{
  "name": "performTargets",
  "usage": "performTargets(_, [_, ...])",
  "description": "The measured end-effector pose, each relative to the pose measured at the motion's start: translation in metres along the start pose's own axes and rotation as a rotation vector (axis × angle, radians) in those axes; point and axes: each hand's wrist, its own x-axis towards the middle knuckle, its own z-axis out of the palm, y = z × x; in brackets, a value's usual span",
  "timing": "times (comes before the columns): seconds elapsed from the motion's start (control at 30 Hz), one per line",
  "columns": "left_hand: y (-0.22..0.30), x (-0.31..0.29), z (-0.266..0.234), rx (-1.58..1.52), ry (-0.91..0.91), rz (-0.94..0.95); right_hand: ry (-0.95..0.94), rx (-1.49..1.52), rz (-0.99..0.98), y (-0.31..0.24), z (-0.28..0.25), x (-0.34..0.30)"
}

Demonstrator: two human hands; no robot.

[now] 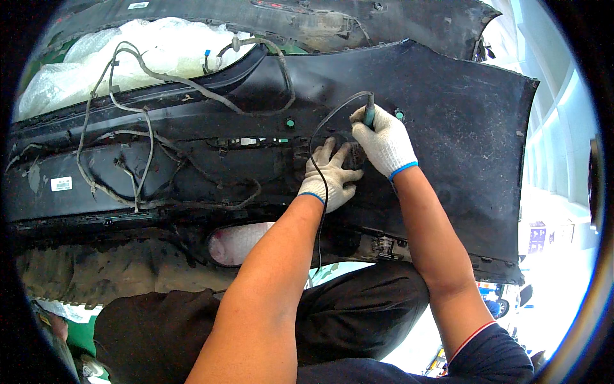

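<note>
A large black plastic car bumper [460,147] lies inner side up in front of me. My right hand [387,141], in a white knit glove with a blue cuff, is closed round a corded pen-shaped tool [369,115] with a teal handle, resembling a soldering iron. Its tip is hidden by the hand. From its top a thin black cord [326,185] loops down across my left glove. My left hand [329,176], gloved likewise, rests on the bumper with its fingers spread, just left of the right hand.
Grey wiring [150,121] is strung along the bumper's left half. A white label [62,184] sits at far left. Behind are clear plastic wrap [160,51] and another dark bumper [307,29]. An oval opening [240,243] lies below my left wrist, near my dark-trousered knee [371,307].
</note>
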Motion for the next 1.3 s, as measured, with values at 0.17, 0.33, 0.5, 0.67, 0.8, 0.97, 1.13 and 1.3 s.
performTargets(0.17, [0.001, -0.001, -0.002, 0.01, -0.002, 0.01, 0.023, -0.001, -0.036, 0.006, 0.001, -0.001])
performTargets(0.33, [0.0, -0.001, -0.001, 0.006, 0.008, 0.007, 0.044, 0.014, -0.1, 0.005, 0.002, -0.001])
performTargets(0.5, [0.002, -0.001, -0.004, 0.013, -0.002, 0.0, 0.006, 0.006, -0.037, 0.005, 0.0, 0.0])
performTargets(0.67, [0.004, 0.0, -0.005, 0.014, -0.022, -0.008, 0.047, -0.001, -0.106, 0.013, 0.003, 0.001])
performTargets(0.8, [0.004, -0.001, -0.006, 0.015, -0.032, -0.022, 0.036, 0.016, -0.077, 0.009, 0.003, 0.001])
performTargets(0.97, [0.005, -0.001, -0.008, 0.024, -0.033, -0.012, 0.042, 0.015, -0.08, 0.012, 0.003, 0.002])
performTargets(1.13, [0.004, 0.0, -0.007, 0.032, -0.028, -0.007, 0.004, -0.03, -0.026, 0.005, 0.0, 0.002])
performTargets(1.3, [0.004, -0.001, -0.007, 0.021, -0.019, -0.005, 0.004, -0.031, -0.028, 0.007, 0.0, 0.003])
